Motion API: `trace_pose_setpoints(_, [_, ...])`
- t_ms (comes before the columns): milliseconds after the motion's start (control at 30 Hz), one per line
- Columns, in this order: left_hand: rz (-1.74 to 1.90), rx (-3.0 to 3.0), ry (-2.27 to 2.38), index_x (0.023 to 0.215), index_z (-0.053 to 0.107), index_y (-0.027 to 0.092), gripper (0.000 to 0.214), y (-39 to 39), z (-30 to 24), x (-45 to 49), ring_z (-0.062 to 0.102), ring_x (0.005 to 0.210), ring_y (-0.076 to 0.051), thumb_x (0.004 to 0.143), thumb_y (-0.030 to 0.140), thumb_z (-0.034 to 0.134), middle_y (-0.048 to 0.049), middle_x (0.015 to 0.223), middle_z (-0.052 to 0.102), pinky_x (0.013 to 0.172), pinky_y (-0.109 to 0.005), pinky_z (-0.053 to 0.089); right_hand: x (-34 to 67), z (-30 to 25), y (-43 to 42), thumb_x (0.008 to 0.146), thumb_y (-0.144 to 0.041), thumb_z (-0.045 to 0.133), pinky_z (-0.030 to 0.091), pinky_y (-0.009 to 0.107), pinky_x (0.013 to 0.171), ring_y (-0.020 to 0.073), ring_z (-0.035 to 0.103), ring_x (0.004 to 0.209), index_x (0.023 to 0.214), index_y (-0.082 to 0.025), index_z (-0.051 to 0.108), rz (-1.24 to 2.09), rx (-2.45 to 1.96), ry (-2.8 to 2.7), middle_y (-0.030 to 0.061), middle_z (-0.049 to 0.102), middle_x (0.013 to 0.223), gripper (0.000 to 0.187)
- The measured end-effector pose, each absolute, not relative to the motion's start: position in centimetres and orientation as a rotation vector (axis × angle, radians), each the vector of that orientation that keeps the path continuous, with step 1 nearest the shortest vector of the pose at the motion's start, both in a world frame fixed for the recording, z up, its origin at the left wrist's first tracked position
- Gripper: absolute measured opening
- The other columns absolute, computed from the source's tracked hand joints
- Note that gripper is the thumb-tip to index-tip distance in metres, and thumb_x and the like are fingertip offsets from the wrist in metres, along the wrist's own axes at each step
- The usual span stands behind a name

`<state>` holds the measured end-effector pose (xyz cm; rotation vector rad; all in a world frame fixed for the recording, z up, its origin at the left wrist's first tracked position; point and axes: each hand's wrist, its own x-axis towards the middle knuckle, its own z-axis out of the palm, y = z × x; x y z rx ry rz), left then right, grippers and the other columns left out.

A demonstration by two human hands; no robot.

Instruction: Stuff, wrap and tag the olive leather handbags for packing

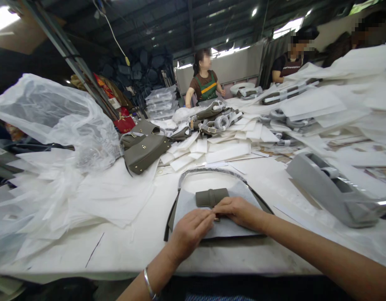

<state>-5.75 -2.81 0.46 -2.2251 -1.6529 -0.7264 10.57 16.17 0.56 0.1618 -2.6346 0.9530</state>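
A grey-olive handbag [186,205] lies flat near the table's front edge, covered by a sheet of white wrapping tissue, with its curved handle [208,171] arching away from me. An olive flap tab [211,196] shows on top of it. My left hand [189,232] and my right hand [239,211] meet at the clasp just below that tab. Fingertips of both hands are pinched together there on a small metal part that I cannot make out clearly.
A grey tape dispenser [333,188] stands at the right. Another olive handbag [144,152] lies behind left, beside crumpled clear plastic bags [54,113]. Stacks of white tissue sheets [218,146] and wrapped bags cover the middle and right. Three other people work at the far side.
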Motion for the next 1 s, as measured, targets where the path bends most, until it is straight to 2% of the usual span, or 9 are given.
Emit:
trace_pose_setpoints(133, [-0.747,-2.421,-1.623,0.131,0.057,0.017,0.039,-2.8,0.8,-5.1,0.067,0.111,-0.015,0.096,0.008,0.042,-0.0076,0.118,0.071,0.097,-0.027,0.056,10.6,0.5,16.0,0.093,-0.009,0.047,0.052,0.026,0.085,0.0142,0.067,0.09,0.103,-0.02,0.075,0.941,0.154,-2.658,0.0059,0.073,0.097,0.032])
trace_pose_setpoints(300, [-0.781,-2.524,-1.741,0.131,0.056,0.018,0.04,-2.7,1.9,-4.6,0.066,0.113,-0.018,0.093,0.012,0.046,-0.0097,0.12,0.07,0.101,-0.032,0.054,9.2,0.9,16.3,0.093,-0.015,0.056,0.049,0.024,0.078,0.0138,0.063,0.084,0.095,-0.019,0.075,0.715,0.153,-2.798,0.0038,0.07,0.091,0.02])
trace_pose_setpoints(500, [-0.717,-2.532,-1.657,0.133,0.055,0.017,0.043,-2.6,2.2,-4.7,0.068,0.112,-0.018,0.09,0.014,0.05,-0.009,0.119,0.071,0.099,-0.027,0.054,8.0,1.1,16.0,0.082,-0.017,0.07,0.046,0.025,0.072,0.0172,0.061,0.084,0.085,-0.018,0.073,0.52,0.142,-2.891,0.0032,0.067,0.085,0.004])
trace_pose_setpoints(633, [-0.675,-2.477,-1.604,0.133,0.054,0.016,0.046,-2.6,1.3,-4.8,0.068,0.112,-0.018,0.087,0.014,0.055,-0.0086,0.12,0.072,0.099,-0.024,0.054,8.4,2.4,15.4,0.081,-0.024,0.067,0.046,0.027,0.071,0.0195,0.063,0.086,0.088,-0.017,0.071,0.55,-0.044,-2.937,0.0056,0.069,0.09,0.011])
trace_pose_setpoints(767, [-0.692,-2.416,-1.561,0.131,0.055,0.014,0.047,-2.7,0.0,-5.0,0.068,0.11,-0.018,0.084,0.014,0.057,-0.0086,0.118,0.072,0.099,-0.024,0.053,7.3,4.8,19.6,0.092,-0.042,0.06,0.047,0.021,0.072,0.0138,0.067,0.08,0.095,-0.025,0.075,0.628,-0.101,-3.006,-0.0019,0.074,0.088,0.023])
trace_pose_setpoints(800, [-0.704,-2.399,-1.548,0.13,0.056,0.014,0.047,-2.7,-0.3,-5.1,0.069,0.11,-0.018,0.083,0.014,0.058,-0.0085,0.117,0.073,0.1,-0.024,0.053,6.7,5.2,21.5,0.095,-0.041,0.056,0.048,0.022,0.078,0.0148,0.067,0.087,0.102,-0.026,0.074,0.558,-0.201,-2.971,-0.001,0.075,0.096,0.025])
trace_pose_setpoints(867, [-0.721,-2.375,-1.527,0.129,0.057,0.014,0.046,-2.7,-1.0,-5.3,0.069,0.109,-0.017,0.082,0.014,0.058,-0.0081,0.116,0.073,0.101,-0.023,0.051,5.6,5.4,25.6,0.099,-0.027,0.048,0.045,0.031,0.096,0.0211,0.062,0.111,0.12,-0.02,0.068,0.398,-0.418,-2.887,0.0082,0.069,0.121,0.03])
trace_pose_setpoints(933, [-0.728,-2.362,-1.496,0.128,0.058,0.013,0.044,-2.5,-1.5,-5.6,0.069,0.109,-0.017,0.084,0.015,0.058,-0.0082,0.116,0.073,0.102,-0.023,0.05,4.7,4.9,29.4,0.092,-0.012,0.052,0.039,0.04,0.106,0.0283,0.052,0.129,0.13,-0.012,0.061,0.263,-0.603,-2.847,0.0185,0.057,0.138,0.039])
trace_pose_setpoints(1000, [-0.731,-2.377,-1.44,0.126,0.059,0.013,0.039,-2.2,-1.9,-5.9,0.069,0.109,-0.017,0.087,0.017,0.058,-0.0091,0.115,0.074,0.102,-0.023,0.05,4.2,3.9,32.4,0.086,-0.007,0.059,0.035,0.048,0.111,0.0334,0.044,0.136,0.132,-0.008,0.058,0.153,-0.745,-2.831,0.0232,0.049,0.144,0.046])
